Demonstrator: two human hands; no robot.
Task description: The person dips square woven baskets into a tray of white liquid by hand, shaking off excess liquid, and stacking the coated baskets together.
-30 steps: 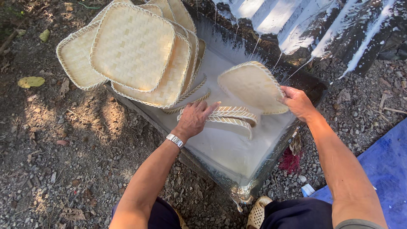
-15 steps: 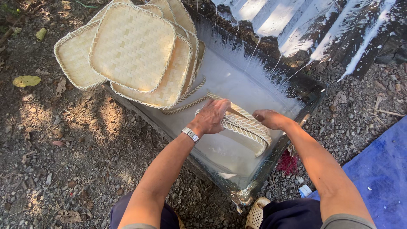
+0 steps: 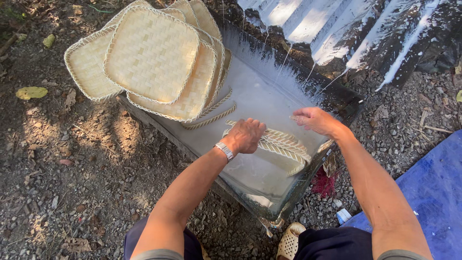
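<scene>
Left hand [image 3: 246, 136] is closed in a fist on the near-left rim of a woven tray [image 3: 285, 144], and right hand [image 3: 315, 119] has its fingers curled down on the far-right edge of the same tray, so both hands hold it & press it down. Going from big to small: the corrugated metal sheet [image 3: 365, 29] leans at the back w/ white streaks running down on it; the long dark trough [image 3: 342, 98] stands on the gravel ground, filled w/ a milky white liquid [image 3: 250, 91]; a blue tarp [image 3: 423, 192] lies at the right; a stack of dry woven trays [image 3: 154, 53] rests on the far-left end of the trough, some lower edges touching the liquid; then the held tray, which lies tilted in the near-right part of the trough, mostly under the surface, only the braided rim showing; a wristwatch [image 3: 224, 151] on the L wrist; a pale sandal [image 3: 290, 243] near the trough corner; a yellow leaf [image 3: 31, 92] far left. To my judgement the step in hand is the soaking of one tray, approx. in the middle of it. I think the next move needs both hands to keep the grip on opposite edges and to lift evenly, w/ the tray tilted so the liquid can run off into the trough, not on the legs.
</scene>
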